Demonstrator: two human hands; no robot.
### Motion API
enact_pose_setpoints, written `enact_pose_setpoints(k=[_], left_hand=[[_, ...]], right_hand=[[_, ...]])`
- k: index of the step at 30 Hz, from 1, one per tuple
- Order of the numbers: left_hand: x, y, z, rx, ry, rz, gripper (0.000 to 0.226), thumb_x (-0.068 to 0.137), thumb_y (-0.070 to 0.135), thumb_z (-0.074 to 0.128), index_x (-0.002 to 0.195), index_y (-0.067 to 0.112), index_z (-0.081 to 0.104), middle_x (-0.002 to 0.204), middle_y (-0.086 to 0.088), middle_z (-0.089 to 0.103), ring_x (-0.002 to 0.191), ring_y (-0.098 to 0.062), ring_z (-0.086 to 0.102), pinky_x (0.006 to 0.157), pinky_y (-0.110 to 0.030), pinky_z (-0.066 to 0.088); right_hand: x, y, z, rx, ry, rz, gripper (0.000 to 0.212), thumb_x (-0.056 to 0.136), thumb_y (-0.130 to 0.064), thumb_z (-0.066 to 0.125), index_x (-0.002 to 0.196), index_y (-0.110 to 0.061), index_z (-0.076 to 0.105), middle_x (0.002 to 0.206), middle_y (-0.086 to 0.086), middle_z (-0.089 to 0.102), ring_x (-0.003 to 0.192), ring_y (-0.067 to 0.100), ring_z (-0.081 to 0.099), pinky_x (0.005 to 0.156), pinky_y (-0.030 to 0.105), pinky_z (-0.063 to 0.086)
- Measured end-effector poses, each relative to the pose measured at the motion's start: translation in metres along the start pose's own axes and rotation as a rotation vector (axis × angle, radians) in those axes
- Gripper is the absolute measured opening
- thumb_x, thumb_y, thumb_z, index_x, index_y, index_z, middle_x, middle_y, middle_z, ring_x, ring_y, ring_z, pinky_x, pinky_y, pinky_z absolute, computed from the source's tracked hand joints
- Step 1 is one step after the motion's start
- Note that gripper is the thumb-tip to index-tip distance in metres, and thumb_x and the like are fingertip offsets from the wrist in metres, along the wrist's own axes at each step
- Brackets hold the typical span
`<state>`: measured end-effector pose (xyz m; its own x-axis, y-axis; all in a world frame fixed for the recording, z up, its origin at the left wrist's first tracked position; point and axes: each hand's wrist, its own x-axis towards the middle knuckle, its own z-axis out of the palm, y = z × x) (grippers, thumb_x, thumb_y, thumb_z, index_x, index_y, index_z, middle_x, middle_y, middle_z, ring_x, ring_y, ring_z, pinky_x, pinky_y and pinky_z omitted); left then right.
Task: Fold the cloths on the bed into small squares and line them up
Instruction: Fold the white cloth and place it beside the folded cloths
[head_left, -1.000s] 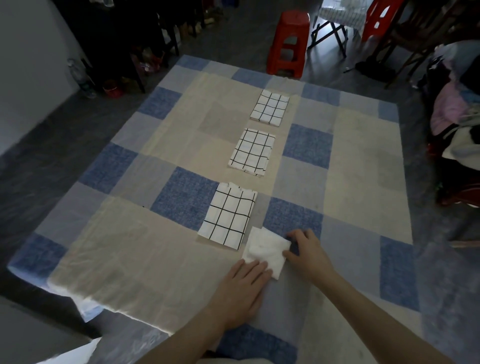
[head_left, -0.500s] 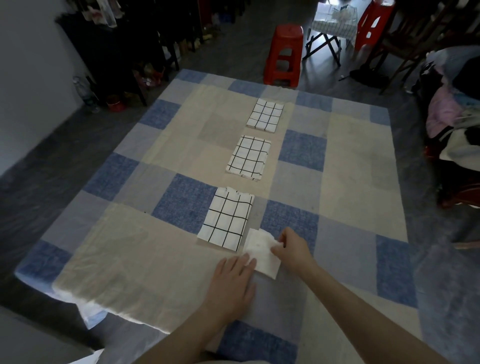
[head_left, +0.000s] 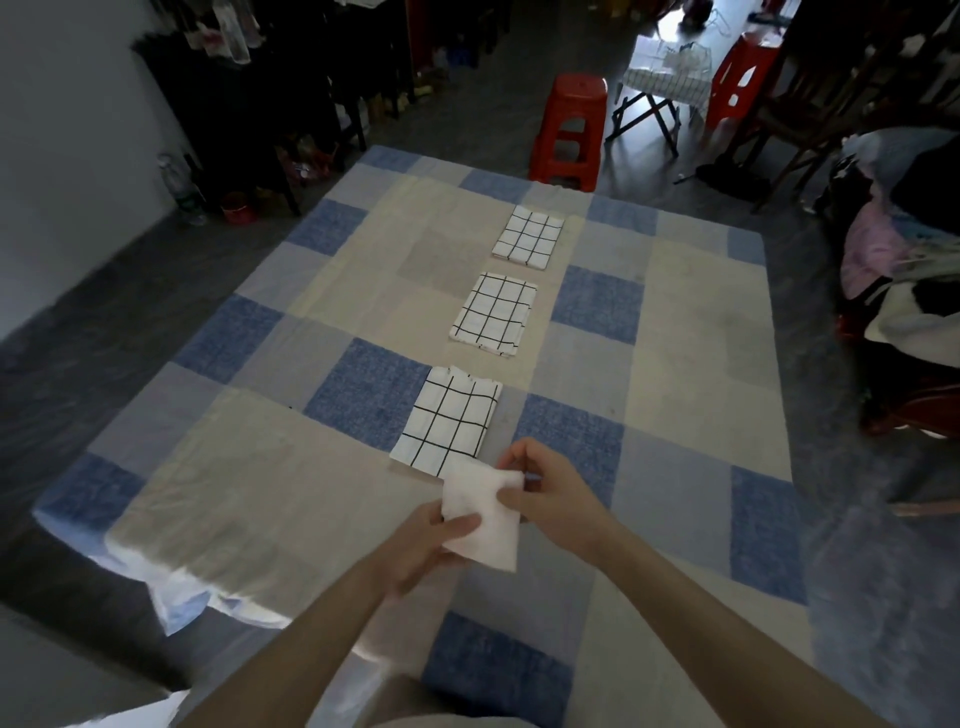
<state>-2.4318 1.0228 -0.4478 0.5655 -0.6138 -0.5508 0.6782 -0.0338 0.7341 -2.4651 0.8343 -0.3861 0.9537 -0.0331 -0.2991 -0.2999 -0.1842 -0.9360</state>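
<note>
Above the near part of the bed, the left hand and right hand both pinch a plain white folded cloth, beyond which three black-checked folded cloths lie in a row, and a red stool stands past the far edge.

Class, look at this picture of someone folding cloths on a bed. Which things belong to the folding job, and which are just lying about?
Part of the job:
- plain white folded cloth, held by left hand and right hand
- three black-grid white folded cloths in a row: near, middle, far
- blue-and-beige checked bed cover

Just lying about:
- red plastic stool
- clothes heap
</note>
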Motion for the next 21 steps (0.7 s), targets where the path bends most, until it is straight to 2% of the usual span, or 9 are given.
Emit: enact_pose_setpoints(k=[2, 6, 9, 12, 14, 16, 18, 21], left_hand=[[-0.012, 0.001, -0.012, 0.033, 0.028, -0.068, 0.054, 0.072, 0.026, 0.078, 0.117, 0.001, 0.063, 0.114, -0.018, 0.069, 0.105, -0.03, 0.066, 0.092, -0.042, 0.053], [-0.034, 0.001, -0.036, 0.083, 0.152, -0.101, 0.034, 0.082, 0.016, 0.075, 0.11, 0.0, 0.065, 0.097, -0.018, 0.072, 0.084, -0.024, 0.07, 0.078, -0.035, 0.057], [-0.048, 0.003, -0.05, 0.315, 0.246, -0.14, 0.022, 0.086, 0.015, 0.071, 0.101, -0.001, 0.067, 0.08, -0.015, 0.073, 0.072, -0.019, 0.07, 0.073, -0.033, 0.059], [-0.055, 0.005, -0.065, 0.529, 0.295, -0.161, 0.018, 0.088, 0.019, 0.071, 0.095, 0.002, 0.07, 0.072, -0.013, 0.072, 0.064, -0.018, 0.069, 0.065, -0.03, 0.059], [-0.058, 0.01, -0.077, 0.642, 0.283, -0.155, 0.012, 0.087, 0.022, 0.071, 0.087, 0.011, 0.072, 0.065, -0.007, 0.07, 0.059, -0.016, 0.067, 0.061, -0.027, 0.056], [-0.058, 0.016, -0.089, 0.709, 0.26, -0.075, 0.008, 0.086, 0.02, 0.071, 0.079, 0.018, 0.07, 0.057, 0.001, 0.067, 0.054, -0.012, 0.063, 0.059, -0.027, 0.054], [-0.06, 0.021, -0.098, 0.686, 0.247, 0.013, 0.004, 0.084, 0.019, 0.073, 0.087, 0.019, 0.07, 0.061, 0.005, 0.068, 0.056, -0.01, 0.063, 0.057, -0.025, 0.05], [-0.063, 0.019, -0.11, 0.703, 0.206, 0.011, 0.035, 0.071, 0.036, 0.075, 0.101, 0.018, 0.071, 0.081, 0.003, 0.074, 0.069, -0.011, 0.069, 0.059, -0.023, 0.051]], right_hand=[[0.003, 0.0, 0.006, 0.012, 0.026, -0.007, 0.028, 0.082, 0.006, 0.06, 0.086, -0.021, 0.055, 0.095, 0.016, 0.057, 0.079, 0.019, 0.06, 0.065, 0.04, 0.055], [0.006, 0.014, 0.03, 0.029, 0.049, 0.121, 0.021, 0.085, 0.004, 0.061, 0.088, -0.016, 0.055, 0.097, 0.011, 0.056, 0.089, 0.026, 0.064, 0.059, 0.036, 0.06], [0.007, 0.032, 0.048, -0.058, 0.069, 0.231, 0.016, 0.084, 0.0, 0.064, 0.09, -0.012, 0.056, 0.091, 0.009, 0.059, 0.083, 0.025, 0.064, 0.06, 0.038, 0.061], [0.013, 0.04, 0.065, -0.221, 0.061, 0.3, 0.014, 0.084, -0.009, 0.067, 0.087, -0.018, 0.057, 0.087, 0.006, 0.063, 0.074, 0.021, 0.064, 0.062, 0.033, 0.058], [0.018, 0.039, 0.075, -0.254, 0.05, 0.284, 0.013, 0.085, -0.011, 0.067, 0.086, -0.02, 0.058, 0.087, 0.005, 0.064, 0.074, 0.018, 0.063, 0.063, 0.031, 0.057], [0.024, 0.032, 0.084, -0.276, 0.059, 0.201, 0.014, 0.085, -0.01, 0.066, 0.088, -0.022, 0.059, 0.087, 0.0, 0.063, 0.076, 0.013, 0.06, 0.066, 0.028, 0.054], [0.029, 0.024, 0.09, -0.285, 0.098, 0.11, 0.018, 0.085, -0.01, 0.065, 0.09, -0.026, 0.059, 0.086, -0.003, 0.063, 0.078, 0.012, 0.06, 0.069, 0.026, 0.052], [0.033, 0.021, 0.099, -0.266, 0.138, 0.097, 0.022, 0.083, -0.009, 0.067, 0.097, -0.025, 0.06, 0.088, 0.001, 0.065, 0.078, 0.012, 0.06, 0.069, 0.025, 0.051]])
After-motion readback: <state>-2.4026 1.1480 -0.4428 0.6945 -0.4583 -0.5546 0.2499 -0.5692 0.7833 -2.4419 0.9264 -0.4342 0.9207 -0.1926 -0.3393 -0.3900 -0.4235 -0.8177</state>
